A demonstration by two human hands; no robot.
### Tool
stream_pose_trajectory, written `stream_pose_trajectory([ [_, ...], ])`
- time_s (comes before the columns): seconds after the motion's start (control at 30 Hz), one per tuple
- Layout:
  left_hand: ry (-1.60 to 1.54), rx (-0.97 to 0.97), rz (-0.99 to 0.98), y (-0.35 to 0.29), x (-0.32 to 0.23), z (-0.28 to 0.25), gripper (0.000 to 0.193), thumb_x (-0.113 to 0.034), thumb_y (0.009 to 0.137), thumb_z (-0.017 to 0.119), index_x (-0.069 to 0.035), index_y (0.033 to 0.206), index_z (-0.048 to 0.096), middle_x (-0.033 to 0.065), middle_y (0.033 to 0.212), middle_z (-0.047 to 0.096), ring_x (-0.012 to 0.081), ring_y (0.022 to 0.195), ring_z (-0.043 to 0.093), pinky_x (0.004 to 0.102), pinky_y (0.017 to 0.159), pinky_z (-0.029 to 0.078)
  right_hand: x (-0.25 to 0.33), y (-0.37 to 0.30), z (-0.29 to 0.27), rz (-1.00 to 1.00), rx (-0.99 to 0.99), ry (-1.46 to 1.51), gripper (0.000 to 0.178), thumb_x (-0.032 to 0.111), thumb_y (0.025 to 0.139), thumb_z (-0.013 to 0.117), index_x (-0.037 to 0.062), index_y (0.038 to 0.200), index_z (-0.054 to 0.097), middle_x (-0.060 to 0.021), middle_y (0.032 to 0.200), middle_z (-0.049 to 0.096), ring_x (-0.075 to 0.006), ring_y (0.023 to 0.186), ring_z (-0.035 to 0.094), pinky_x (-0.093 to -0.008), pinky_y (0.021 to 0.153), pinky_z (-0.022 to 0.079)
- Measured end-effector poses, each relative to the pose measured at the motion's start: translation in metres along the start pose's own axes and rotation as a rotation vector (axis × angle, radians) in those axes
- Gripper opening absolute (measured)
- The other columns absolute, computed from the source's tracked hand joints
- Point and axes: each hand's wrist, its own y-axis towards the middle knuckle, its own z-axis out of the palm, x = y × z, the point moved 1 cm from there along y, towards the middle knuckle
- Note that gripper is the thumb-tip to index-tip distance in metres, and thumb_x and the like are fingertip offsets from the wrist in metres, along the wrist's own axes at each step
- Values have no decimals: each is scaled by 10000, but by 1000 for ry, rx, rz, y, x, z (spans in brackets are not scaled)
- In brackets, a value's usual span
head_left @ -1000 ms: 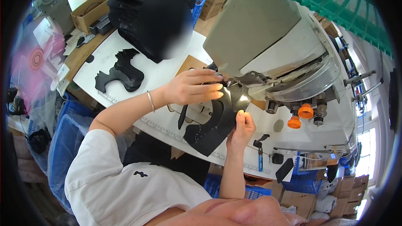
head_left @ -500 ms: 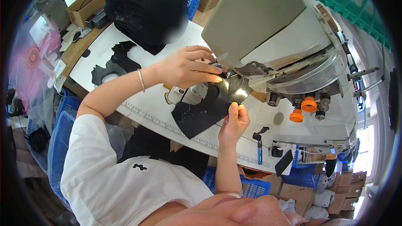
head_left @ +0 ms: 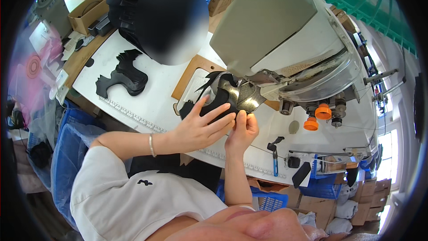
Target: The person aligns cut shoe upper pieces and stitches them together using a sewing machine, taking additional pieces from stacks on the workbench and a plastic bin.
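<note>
A curved black fabric piece (head_left: 218,104) lies under the needle area of a sewing machine (head_left: 263,22), lit to a sheen beside the presser foot. My left hand (head_left: 198,129) rests over its near left part, fingers stretched out and spread, a bracelet on the wrist. Close by on the right, my right hand (head_left: 241,135) pinches the near edge of the piece between thumb and fingers. Part of the piece is hidden beneath my left fingers. Left of the machine sits a small stack of similar black cut pieces (head_left: 129,76).
A big pile of black pieces (head_left: 122,15), partly blurred, stands at the back left. A ruler strip runs along the front edge of the white table (head_left: 160,78). A blue-handled tool (head_left: 275,163) lies right of my hands, below orange-capped thread dials (head_left: 323,111). Cartons and blue baskets surround the table.
My left hand has come back from beside the needle toward me, onto the near part of the fabric. The piece has turned and bunched. My right hand keeps its pinch, slightly further left.
</note>
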Motion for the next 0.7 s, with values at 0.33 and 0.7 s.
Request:
stream_pose_trajectory([
  [0.33,100,-341,-20,7,-19,9,178,-133,769,666,-107,941,707,32,1113,695,217,1116,627,420,957,420,-11,-6,-11,20,-72,30,336,130,916,668,104,652,462,58,620,473,-20,566,398,-203,497,315],
  [0.7,121,-400,-54,13,-21,22,143,-58,775,658,-109,907,677,16,1072,708,219,1075,646,419,957,402,-11,6,-19,151,56,186,275,176,912,685,76,693,552,31,659,545,-44,589,473,-209,543,373],
])
